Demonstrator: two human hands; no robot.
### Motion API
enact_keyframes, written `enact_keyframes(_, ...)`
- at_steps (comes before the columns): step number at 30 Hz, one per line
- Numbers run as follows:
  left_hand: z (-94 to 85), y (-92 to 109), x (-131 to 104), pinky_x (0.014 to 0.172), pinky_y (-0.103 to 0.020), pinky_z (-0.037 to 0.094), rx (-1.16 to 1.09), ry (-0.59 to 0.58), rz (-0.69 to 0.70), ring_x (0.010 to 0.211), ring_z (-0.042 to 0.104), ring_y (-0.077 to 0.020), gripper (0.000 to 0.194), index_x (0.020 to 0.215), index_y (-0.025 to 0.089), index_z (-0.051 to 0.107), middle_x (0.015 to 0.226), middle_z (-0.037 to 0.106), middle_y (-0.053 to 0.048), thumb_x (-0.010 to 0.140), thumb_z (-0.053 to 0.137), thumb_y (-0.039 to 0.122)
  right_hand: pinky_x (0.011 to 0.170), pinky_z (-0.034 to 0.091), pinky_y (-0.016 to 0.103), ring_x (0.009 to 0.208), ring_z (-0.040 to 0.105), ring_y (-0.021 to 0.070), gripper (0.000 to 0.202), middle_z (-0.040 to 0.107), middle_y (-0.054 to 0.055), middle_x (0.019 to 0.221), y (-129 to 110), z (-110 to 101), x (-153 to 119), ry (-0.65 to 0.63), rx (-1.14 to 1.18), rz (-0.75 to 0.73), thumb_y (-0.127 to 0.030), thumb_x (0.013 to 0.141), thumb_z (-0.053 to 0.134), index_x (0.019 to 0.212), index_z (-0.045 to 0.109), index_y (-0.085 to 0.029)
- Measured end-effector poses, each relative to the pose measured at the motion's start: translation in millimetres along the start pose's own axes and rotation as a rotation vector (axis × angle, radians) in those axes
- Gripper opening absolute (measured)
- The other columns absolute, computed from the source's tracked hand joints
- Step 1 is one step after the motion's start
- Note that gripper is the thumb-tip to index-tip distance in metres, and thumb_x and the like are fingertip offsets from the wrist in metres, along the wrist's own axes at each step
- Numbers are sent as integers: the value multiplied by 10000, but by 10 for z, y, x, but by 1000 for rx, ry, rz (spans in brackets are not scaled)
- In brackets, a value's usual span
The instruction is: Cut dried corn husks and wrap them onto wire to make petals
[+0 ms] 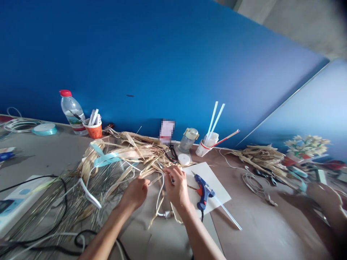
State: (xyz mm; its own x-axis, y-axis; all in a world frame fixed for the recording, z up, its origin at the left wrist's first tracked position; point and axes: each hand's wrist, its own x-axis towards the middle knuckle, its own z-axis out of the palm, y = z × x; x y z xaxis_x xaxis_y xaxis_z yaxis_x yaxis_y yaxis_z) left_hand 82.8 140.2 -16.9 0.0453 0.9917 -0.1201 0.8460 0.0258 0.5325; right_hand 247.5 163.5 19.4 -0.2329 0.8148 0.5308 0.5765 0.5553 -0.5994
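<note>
My left hand [137, 191] is closed, its thumb and fingers pinched on a thin strip of dried husk [155, 179] that runs toward the other hand. Just to the right, my right hand [175, 182] has bent fingers around a small dark-tipped tool, perhaps scissors, partly hidden by the fingers. Both hands are at the near edge of a pile of dried husks [141, 151]. Right of my right hand, a blue glue gun [204, 191] with a clear glue stick lies on a white sheet [221, 187].
Metal wires [100, 187] and a power strip [18, 202] lie at the left. Behind stand a bottle [72, 112], an orange cup [93, 129], a jar [187, 140] and a white cup [204, 146]. Another person's hand [324, 198] is at the far right.
</note>
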Motion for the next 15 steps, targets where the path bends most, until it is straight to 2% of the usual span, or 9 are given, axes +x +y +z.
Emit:
enact_keyframes(2,-13,-36,17,766,-302,426,-72,42,-11,851,641,-224,329,776,149,678,820,694,-122,805,354,98,815,369,334,857,574,192,190,661,40,844,-25,-35,31,-10,4,-2,-127,825,489,894,654,-193)
enact_keyframes(6,-28,-89,30,846,-306,419,-229,157,-44,988,628,-229,354,928,141,681,1006,708,-132,831,341,139,798,383,315,851,581,186,202,664,41,842,-70,-59,161,-54,-14,-11,-135,837,490,889,673,-201)
enact_keyframes(9,-37,-71,11,825,-299,423,-290,163,-45,971,631,-223,352,989,153,671,1037,707,-114,849,350,194,794,396,299,854,590,179,203,671,38,867,-93,31,348,-128,-57,-27,-140,835,504,893,687,-207)
enact_keyframes(12,-32,-33,-14,717,-292,416,-327,125,-24,814,635,-214,296,882,177,683,877,721,-77,822,395,202,802,417,262,878,591,164,231,678,47,901,-117,245,576,-314,-103,-71,-122,848,479,907,692,-190)
enact_keyframes(14,-15,-21,-21,637,-279,382,-362,127,3,694,601,-194,253,770,185,673,730,691,-46,798,422,192,817,419,255,909,585,164,251,675,48,932,-131,441,709,-488,-170,-124,-136,863,459,939,691,-196)
enact_keyframes(15,-5,-22,-21,604,-273,358,-393,143,12,643,573,-183,236,718,185,659,664,661,-31,787,434,188,809,424,250,901,588,165,243,675,47,922,-137,546,760,-534,-178,-138,-142,854,471,921,698,-197)
